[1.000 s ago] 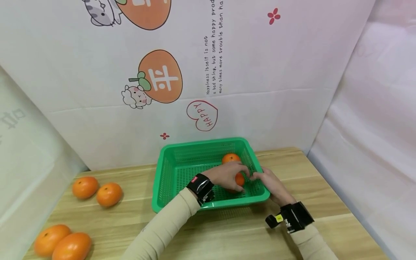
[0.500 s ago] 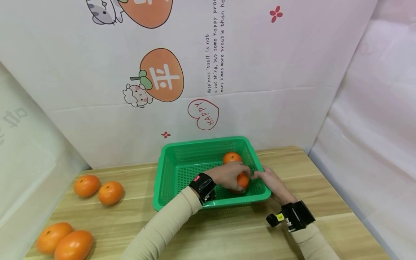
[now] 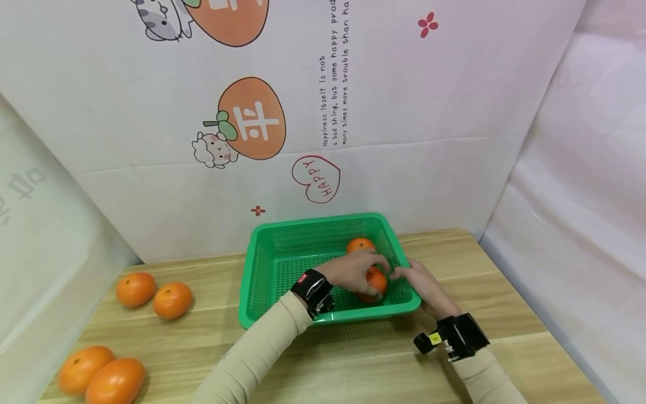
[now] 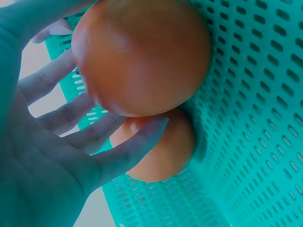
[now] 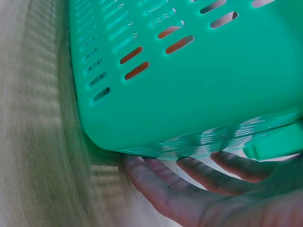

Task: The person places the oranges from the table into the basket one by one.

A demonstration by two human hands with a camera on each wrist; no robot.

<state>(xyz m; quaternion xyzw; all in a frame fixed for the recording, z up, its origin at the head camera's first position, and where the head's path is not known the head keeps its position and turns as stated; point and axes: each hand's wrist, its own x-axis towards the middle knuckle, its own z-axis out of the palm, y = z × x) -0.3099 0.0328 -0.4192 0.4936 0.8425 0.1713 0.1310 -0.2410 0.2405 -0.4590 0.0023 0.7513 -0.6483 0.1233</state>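
Note:
A green perforated plastic basket stands on the wooden table, with two oranges at its right end. My left hand reaches inside, its fingers spread loosely around the nearer orange. In the left wrist view those fingers lie alongside this orange, and one fingertip overlaps the second orange behind it. My right hand holds the basket's right side, thumb over the rim. Seen from the right wrist, the fingers of that hand press against the outer wall.
Two oranges sit on the table left of the basket. Another pair of oranges lies nearer the front left. A printed white cloth hangs behind the basket, with white sheets on both sides.
My left fingers have loosened and spread, so more of the nearer orange shows. That orange has shifted slightly right, toward the basket's side wall. My right hand stays on the rim.

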